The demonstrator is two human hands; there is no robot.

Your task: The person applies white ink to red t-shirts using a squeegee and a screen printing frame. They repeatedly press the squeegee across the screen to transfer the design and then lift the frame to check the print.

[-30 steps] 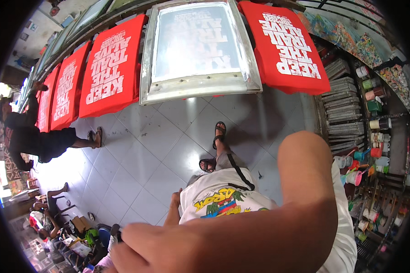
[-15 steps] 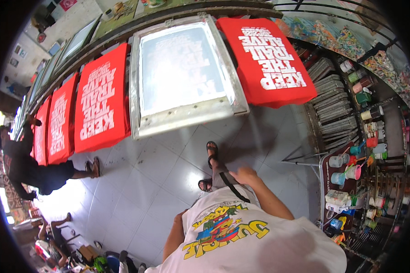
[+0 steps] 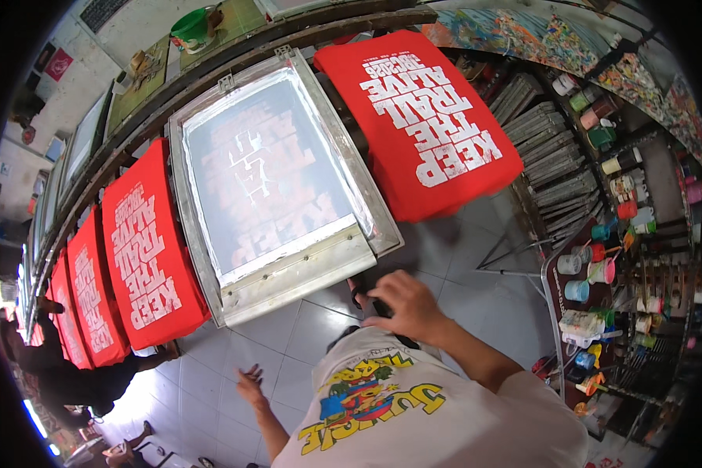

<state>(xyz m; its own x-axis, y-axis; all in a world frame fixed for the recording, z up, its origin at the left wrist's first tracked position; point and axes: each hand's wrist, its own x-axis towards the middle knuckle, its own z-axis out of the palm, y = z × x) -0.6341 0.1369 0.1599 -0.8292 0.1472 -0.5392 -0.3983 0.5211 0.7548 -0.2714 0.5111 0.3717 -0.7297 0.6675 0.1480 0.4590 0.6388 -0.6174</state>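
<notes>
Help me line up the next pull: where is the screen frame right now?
In the head view the screen frame lies centre-left on the long print table, between two red printed shirts. Its near edge is just ahead of the right hand.

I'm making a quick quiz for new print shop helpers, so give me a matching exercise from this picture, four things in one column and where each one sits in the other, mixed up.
Things:
1. Right hand
2. Left hand
3. Green bucket
4. Paint pots

Places:
A. On the shelves at the person's right
B. At the near edge of the metal screen frame
C. Beyond the long table, at the top of the view
D. Spread open over the tiled floor, holding nothing

Pairs: 1-B, 2-D, 3-C, 4-A
</notes>
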